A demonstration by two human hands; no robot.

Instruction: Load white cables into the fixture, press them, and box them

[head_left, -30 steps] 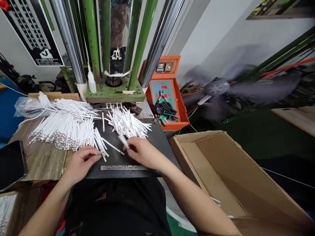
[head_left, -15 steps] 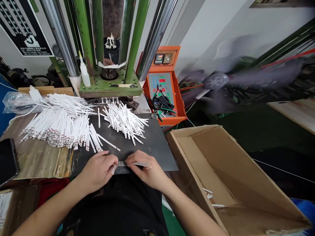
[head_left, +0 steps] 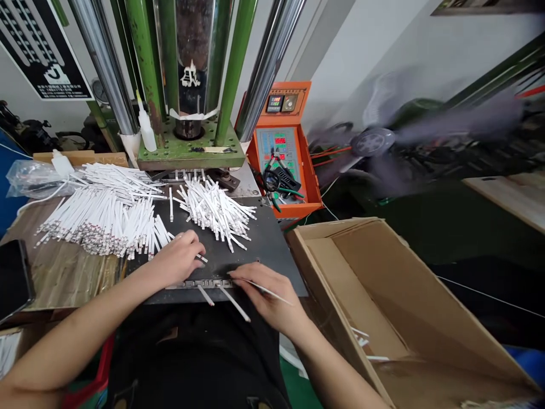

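My left hand [head_left: 181, 258] is over the dark plate [head_left: 272, 244], its fingers bent and closed around the end of a white strip [head_left: 203, 258]. My right hand [head_left: 268, 292] pinches a thin pale strip [head_left: 272, 293] that slants back across the fingers. Its fingertips touch the right part of a narrow slotted metal bar [head_left: 208, 283] at the plate's front edge. Two white strips, a short-looking one [head_left: 206, 295] and a longer one [head_left: 234, 304], stick out from the bar toward me. The bar's left end is partly behind my left wrist.
Behind my hands lie a large heap of white strips [head_left: 102, 218] and a smaller pile [head_left: 217, 210]. A green press [head_left: 191, 154] stands behind them. To the right are an orange control box [head_left: 313, 187], a cardboard box [head_left: 340, 284] and a spinning fan [head_left: 374, 141]. A phone [head_left: 15, 278] lies left.
My left hand has moved from the bar up and left to the loose strip on the plate. My right hand has shifted slightly right along the bar. Two strips now show sticking out of the bar.
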